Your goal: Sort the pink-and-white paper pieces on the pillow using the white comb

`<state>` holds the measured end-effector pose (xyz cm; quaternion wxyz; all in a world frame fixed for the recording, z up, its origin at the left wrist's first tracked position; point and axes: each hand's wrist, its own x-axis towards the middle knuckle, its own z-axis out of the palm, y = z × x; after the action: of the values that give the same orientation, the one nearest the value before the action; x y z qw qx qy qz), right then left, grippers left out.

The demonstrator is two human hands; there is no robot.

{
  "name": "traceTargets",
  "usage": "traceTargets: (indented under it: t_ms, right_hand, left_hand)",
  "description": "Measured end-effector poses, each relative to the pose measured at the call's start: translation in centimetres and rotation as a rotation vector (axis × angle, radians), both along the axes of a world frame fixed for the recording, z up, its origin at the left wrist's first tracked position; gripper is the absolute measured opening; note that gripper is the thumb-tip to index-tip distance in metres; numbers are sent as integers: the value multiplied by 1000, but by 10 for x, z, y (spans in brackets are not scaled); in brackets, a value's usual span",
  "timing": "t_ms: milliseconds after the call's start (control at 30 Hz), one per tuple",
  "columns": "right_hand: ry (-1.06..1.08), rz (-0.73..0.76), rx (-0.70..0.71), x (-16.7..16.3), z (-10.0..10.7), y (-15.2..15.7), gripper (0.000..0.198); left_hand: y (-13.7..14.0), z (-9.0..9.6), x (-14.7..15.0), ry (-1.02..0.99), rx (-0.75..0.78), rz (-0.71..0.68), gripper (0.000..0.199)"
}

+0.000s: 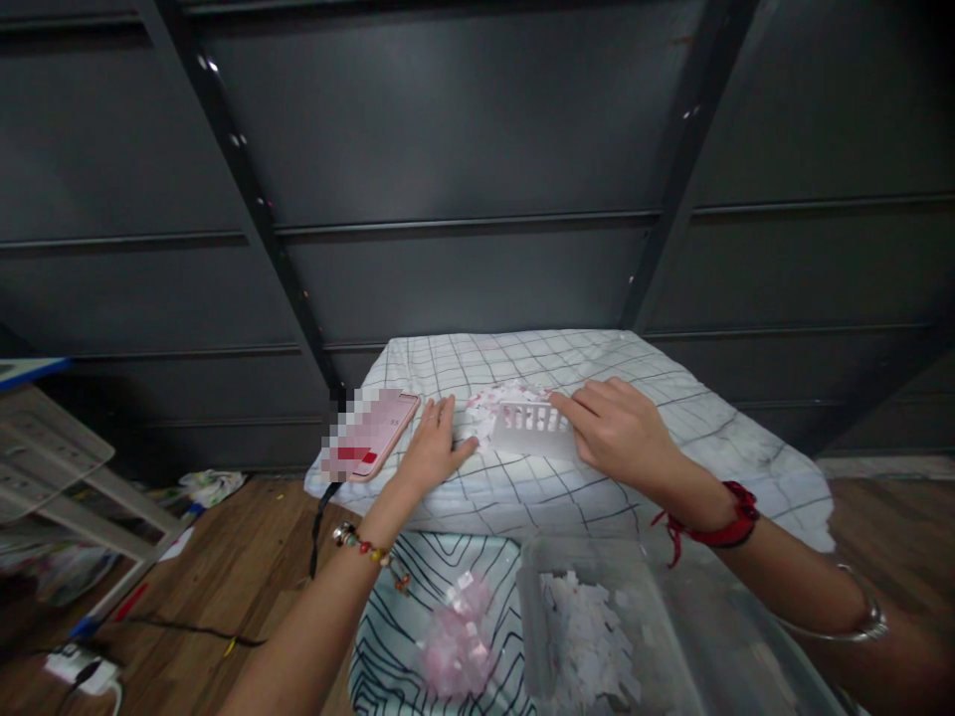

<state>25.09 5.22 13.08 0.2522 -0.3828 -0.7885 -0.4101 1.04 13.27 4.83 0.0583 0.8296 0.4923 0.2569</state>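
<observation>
My right hand (623,433) is closed on the near right edge of a white slotted plastic piece (526,436), which has a row of openings along its top. Behind and beside the piece lies a heap of small white and pink paper bits (514,391) on a white checked cloth (597,358). On the left of the heap, my left hand (437,447) rests on the cloth with its fingers stretched out and holds nothing. Just beyond its outer side lies a pink-cased phone (388,428), partly blurred out, with a black cable attached.
In front of the cloth sit a patterned tray (501,572) with pink clear packets (459,641) and a clear plastic box (531,617) with white paper pieces (593,636). A dark panelled wall (463,278) stands behind. A power strip (82,671) lies on the wooden floor at left.
</observation>
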Motion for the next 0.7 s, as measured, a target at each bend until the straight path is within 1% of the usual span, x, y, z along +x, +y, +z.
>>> traceTargets:
  t_ms: [100,233,433,600,700]
  right_hand:
    - [10,17,25,4,4,-4,32]
    - [-13,-4,39,5,4,-4,30]
    - [-20,8,50,7,2,-4,28]
    - [-30,50,27,7,3,-6,29]
    - [-42,47,-1,10,5,-6,29]
  left_hand:
    - [0,1,1,12,-5,-1,71]
    - [-1,2,1,19,-33,14,72]
    - [-5,6,1,27,-37,-50,77]
    - [-3,4,0,16,-24,-47,72]
    - [-1,2,0,16,-16,-39,70]
